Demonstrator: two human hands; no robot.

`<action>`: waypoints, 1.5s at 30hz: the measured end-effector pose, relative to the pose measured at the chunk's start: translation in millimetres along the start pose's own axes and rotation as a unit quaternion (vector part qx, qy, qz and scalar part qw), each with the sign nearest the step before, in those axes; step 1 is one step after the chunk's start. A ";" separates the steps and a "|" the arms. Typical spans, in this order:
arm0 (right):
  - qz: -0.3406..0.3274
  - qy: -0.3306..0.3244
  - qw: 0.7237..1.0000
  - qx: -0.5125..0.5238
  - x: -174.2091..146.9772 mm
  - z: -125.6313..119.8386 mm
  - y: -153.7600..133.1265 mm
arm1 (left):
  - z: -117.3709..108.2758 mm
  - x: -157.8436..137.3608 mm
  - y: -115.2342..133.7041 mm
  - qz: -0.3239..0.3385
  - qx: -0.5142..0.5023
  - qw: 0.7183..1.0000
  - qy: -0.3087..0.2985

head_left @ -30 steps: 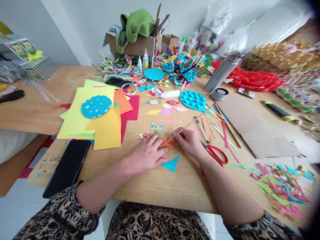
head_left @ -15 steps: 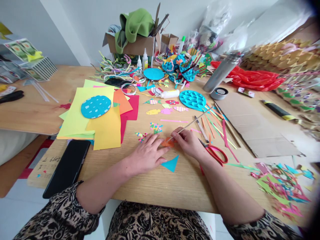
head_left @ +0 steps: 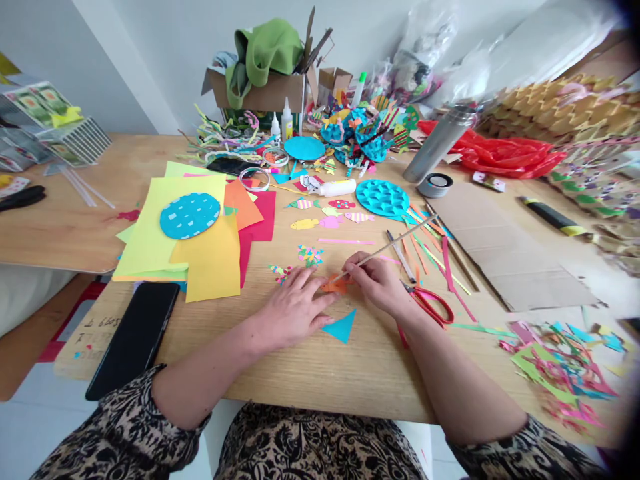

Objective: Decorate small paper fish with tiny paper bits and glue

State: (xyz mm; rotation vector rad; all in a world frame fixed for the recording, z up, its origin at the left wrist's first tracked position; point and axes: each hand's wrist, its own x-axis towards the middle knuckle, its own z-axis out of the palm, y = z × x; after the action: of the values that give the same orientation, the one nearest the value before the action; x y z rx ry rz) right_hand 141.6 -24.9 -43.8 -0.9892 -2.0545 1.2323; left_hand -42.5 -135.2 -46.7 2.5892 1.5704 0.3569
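Observation:
Pinched in my right hand [head_left: 373, 280] is a thin wooden stick [head_left: 395, 243], its lower tip at a small orange paper cutout [head_left: 336, 285]. My left hand [head_left: 295, 307] lies flat with fingers spread, its fingertips at the cutout's left edge. Below the cutout is a blue paper triangle [head_left: 342, 327]. Small piles of colourful paper bits [head_left: 311, 254] sit just beyond my left fingers. Farther back lie several paper fish, among them a yellow fish [head_left: 304, 224] and a striped fish [head_left: 359, 217]. Red-handled scissors [head_left: 433, 307] rest beside my right wrist.
Yellow paper sheets [head_left: 213, 267] and a black phone [head_left: 134, 340] lie on the left. A pen [head_left: 400, 256], paper strips [head_left: 447, 263], a cardboard sheet [head_left: 520, 253] and paper scraps [head_left: 560, 373] cover the right. A steel flask [head_left: 440, 143] stands behind. Another person's arm [head_left: 43, 333] shows at left.
The view has shifted slightly. Both hands stay nearly in place, and the stick is still held with its tip at the orange cutout.

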 end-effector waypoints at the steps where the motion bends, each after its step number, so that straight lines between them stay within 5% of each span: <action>1: 0.006 0.007 1.000 0.009 0.1 -1.0 0.7 | 0.5 -0.2 -0.2 0.000 -0.001 1.000 0.000; 23: -0.017 -0.013 0.997 -0.080 -1.9 -4.8 3.5 | -0.6 0.8 -0.5 -0.001 0.001 1.000 -0.010; 38: 0.078 0.012 0.990 0.121 0.4 -7.5 -6.3 | 0.1 -0.3 -0.5 0.000 0.002 1.000 -0.010; 45: 0.025 -0.026 0.998 0.047 0.4 -5.8 -0.4 | -1.1 0.7 -1.7 0.010 -0.004 1.000 -0.005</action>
State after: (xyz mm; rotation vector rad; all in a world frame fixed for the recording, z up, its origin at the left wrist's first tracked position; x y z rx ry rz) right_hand 145.6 -21.8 -40.9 -0.9793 -2.0027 1.3799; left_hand -43.8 -133.8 -45.9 2.5995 1.5373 0.3493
